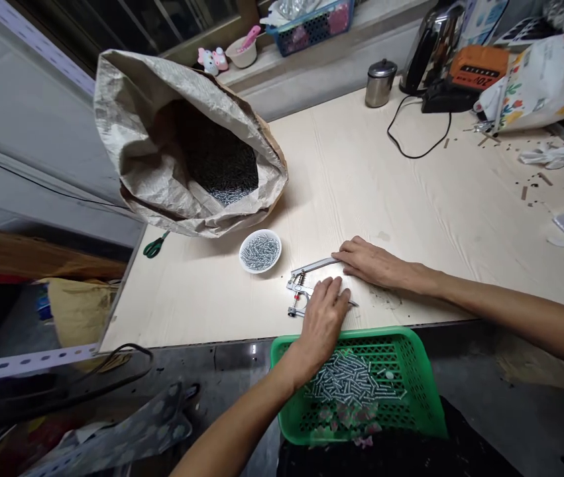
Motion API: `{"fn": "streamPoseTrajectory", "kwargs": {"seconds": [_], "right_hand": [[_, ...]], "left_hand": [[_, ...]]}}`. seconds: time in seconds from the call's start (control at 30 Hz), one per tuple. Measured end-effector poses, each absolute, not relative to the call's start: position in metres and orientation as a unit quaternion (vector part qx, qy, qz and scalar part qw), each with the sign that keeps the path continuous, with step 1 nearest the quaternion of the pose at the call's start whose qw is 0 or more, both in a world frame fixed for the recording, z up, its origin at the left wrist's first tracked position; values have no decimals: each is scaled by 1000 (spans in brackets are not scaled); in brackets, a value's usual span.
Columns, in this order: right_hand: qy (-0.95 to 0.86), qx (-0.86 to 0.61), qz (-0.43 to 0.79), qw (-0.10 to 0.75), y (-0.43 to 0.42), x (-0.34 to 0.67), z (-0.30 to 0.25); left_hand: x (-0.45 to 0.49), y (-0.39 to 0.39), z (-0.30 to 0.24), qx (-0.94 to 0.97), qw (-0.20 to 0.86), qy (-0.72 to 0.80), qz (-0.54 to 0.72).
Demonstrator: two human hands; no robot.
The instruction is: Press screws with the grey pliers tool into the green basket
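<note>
A silver metal hand press (pixel 300 286), plier-shaped with a spring and a small red part, lies on the wooden table. The fingers of my right hand (pixel 368 263) close over the end of its long upper lever. My left hand (pixel 322 317) is bent over the lower frame and handle, covering much of it. What the left fingertips hold beneath the palm is hidden. Just left of the press sits a white bowl (pixel 260 251) full of small silver screw-like pieces. Below my left wrist, a green plastic basket (pixel 423 391) holds a heap of longer silver threaded pieces.
A large open woven sack (pixel 137 152) with many dark and silver pieces inside stands at the back left. Green-handled scissors (pixel 154 247) lie near the left edge. Farther back are a lidded metal canister (pixel 380 83), a black cable (pixel 413 156) and an orange box (pixel 478 66).
</note>
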State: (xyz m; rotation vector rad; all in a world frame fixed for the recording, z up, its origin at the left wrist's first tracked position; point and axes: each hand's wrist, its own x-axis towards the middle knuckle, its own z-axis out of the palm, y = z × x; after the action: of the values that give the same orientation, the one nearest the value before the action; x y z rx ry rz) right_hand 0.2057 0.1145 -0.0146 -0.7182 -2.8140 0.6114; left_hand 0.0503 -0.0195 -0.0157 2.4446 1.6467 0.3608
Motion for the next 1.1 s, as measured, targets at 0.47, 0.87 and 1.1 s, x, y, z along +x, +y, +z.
{"fn": "streamPoseTrajectory", "kwargs": {"seconds": [0.47, 0.87, 1.1], "right_hand": [[-945, -306, 64, 91, 126, 180, -31], [-938, -321, 68, 110, 124, 176, -38], [-938, -312, 72, 130, 125, 177, -40]], "left_hand": [[9, -32, 11, 630, 53, 760, 149], [-19, 15, 42, 617, 169, 753, -152], [12, -42, 76, 768, 49, 621, -149]]}}
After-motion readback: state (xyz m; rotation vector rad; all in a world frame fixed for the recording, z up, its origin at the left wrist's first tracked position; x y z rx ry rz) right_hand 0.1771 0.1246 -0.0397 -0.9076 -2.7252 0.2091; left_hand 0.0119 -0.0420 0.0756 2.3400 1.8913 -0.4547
